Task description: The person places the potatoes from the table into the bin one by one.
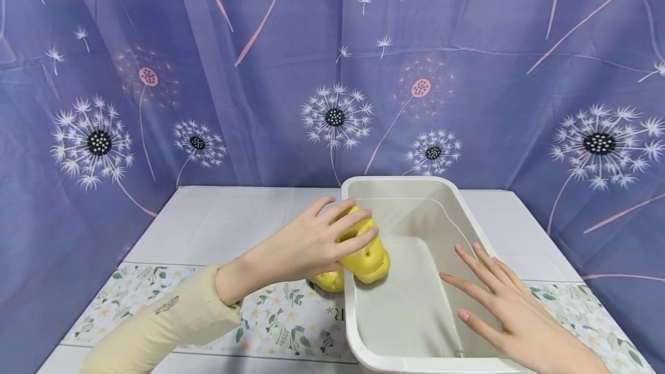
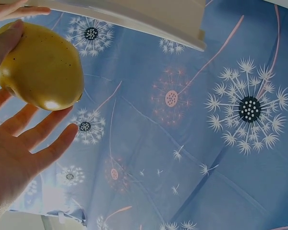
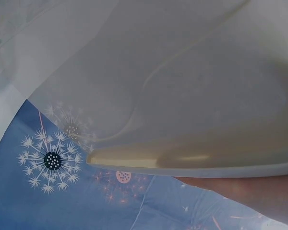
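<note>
1. The right hand point(image 1: 511, 305) is laid flat, fingers spread, over the near right rim of the white tub point(image 1: 467, 212).
2. A yellow fruit point(image 1: 366, 250) is gripped by the left hand point(image 1: 312, 244) at the tub's left rim; its long axis slants away toward the left.
3. Everything is carried by the counter point(image 1: 234, 218).

tub point(image 1: 470, 212): near edge cut off at the bottom
second yellow fruit point(image 1: 328, 280): mostly hidden behind the left hand point(image 1: 306, 244)
right hand point(image 1: 511, 305): wrist cut off

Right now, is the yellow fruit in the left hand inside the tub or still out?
Neither yet: the left hand holds the yellow fruit over the white tub rim, partly above its bare floor.
</note>
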{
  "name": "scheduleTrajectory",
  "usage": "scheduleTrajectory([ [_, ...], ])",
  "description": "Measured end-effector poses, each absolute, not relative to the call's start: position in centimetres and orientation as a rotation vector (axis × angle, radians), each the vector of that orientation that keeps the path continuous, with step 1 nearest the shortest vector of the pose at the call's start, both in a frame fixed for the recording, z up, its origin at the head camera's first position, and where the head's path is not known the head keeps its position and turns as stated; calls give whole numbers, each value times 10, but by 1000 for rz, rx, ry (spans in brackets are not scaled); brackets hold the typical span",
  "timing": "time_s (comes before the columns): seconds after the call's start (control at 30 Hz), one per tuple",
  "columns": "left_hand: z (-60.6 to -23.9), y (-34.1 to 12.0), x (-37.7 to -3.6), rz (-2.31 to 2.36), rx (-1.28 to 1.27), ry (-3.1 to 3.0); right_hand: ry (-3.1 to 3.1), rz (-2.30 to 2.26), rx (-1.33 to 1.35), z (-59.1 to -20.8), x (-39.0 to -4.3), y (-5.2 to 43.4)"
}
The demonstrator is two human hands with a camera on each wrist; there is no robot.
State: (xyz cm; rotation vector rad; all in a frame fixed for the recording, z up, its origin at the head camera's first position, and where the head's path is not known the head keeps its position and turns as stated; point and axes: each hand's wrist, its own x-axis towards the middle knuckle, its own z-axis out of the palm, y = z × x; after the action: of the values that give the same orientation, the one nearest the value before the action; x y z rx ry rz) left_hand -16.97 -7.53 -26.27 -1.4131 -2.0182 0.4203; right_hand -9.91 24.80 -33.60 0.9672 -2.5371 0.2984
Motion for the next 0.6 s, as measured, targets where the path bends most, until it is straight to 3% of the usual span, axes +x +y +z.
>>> scheduleTrajectory([
  [0.6, -264, -59, -181, 454, -1420, -2082, -2550, 306, 957, -336, -99, 247],
])
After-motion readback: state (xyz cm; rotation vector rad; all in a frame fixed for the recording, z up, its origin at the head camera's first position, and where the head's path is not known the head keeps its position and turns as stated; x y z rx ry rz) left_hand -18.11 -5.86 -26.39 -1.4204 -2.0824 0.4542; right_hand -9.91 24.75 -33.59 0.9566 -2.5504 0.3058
